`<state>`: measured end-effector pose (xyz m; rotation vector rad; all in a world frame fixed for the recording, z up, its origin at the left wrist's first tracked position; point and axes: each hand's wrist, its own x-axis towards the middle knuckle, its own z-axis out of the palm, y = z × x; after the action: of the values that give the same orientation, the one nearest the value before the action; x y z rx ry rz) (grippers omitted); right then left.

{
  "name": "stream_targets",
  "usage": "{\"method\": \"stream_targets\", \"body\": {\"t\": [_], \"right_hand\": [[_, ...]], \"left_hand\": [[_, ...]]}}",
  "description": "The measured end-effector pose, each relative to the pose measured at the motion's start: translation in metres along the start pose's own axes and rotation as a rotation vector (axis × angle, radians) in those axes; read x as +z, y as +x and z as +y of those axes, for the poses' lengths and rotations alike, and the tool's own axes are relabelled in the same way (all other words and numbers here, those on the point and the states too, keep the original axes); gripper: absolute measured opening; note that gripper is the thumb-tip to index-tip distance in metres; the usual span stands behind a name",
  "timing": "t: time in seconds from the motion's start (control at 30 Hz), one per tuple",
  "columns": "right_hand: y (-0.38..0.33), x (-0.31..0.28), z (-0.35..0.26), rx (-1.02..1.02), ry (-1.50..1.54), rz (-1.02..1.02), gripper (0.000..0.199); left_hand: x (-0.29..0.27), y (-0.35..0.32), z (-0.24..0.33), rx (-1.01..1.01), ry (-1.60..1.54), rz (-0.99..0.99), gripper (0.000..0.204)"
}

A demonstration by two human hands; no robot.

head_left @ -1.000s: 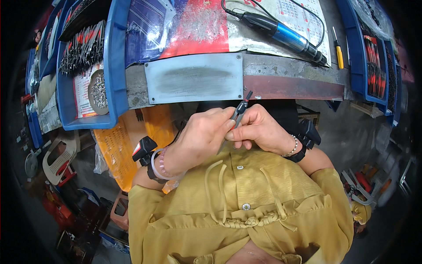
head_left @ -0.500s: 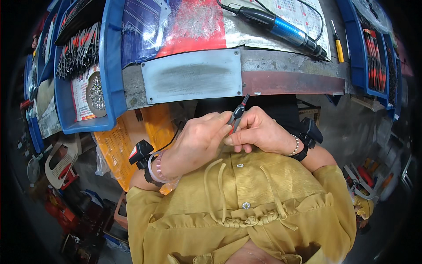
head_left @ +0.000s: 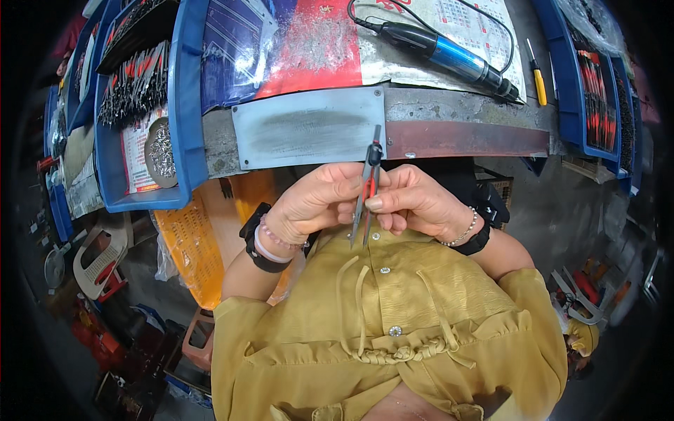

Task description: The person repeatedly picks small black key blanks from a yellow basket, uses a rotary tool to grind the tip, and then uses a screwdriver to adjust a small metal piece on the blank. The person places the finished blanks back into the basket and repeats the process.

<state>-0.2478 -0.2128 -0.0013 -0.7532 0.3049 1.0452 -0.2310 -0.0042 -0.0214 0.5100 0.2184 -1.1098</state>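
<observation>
Just off the bench's near edge, a drawing compass (head_left: 374, 153) in grey, black and red is held up between both hands. Its handle points away from me and its two pointed legs, slightly apart, reach toward my shirt. My left hand (head_left: 326, 196) pinches one side of it with thumb and fingers. On the other side my right hand (head_left: 411, 200) grips the red-marked leg between thumb and forefinger. The curled fingers partly hide the middle of the legs.
Ahead on the bench lie a blue electric screwdriver (head_left: 463, 59) with a cord and a yellow-handled screwdriver (head_left: 538, 83). A worn metal plate (head_left: 309, 126) is fixed at the edge. Blue bins (head_left: 188, 105) hold many similar compasses; a dish (head_left: 161, 151) contains small metal parts.
The compass has swung from a tilt to nearly straight, and its legs now show below the fingers. My left hand has turned, uncovering more of its thumb and fingers.
</observation>
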Motion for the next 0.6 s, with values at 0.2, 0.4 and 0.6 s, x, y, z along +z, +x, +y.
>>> {"method": "stream_targets", "body": {"t": [0.2, 0.4, 0.6], "right_hand": [[-0.028, -0.012, -0.014, -0.187, -0.361, 0.207, 0.018], [-0.09, -0.054, -0.051, -0.702, -0.716, 0.699, 0.017], [-0.123, -0.106, -0.092, -0.909, -1.068, 1.255, 0.021]], "left_hand": [[-0.011, -0.003, -0.002, 0.084, 0.01, 0.043, 0.044], [-0.014, -0.003, 0.003, 0.232, 0.041, 0.029, 0.039], [-0.003, 0.0, 0.005, 0.263, 0.102, 0.097, 0.035]]}}
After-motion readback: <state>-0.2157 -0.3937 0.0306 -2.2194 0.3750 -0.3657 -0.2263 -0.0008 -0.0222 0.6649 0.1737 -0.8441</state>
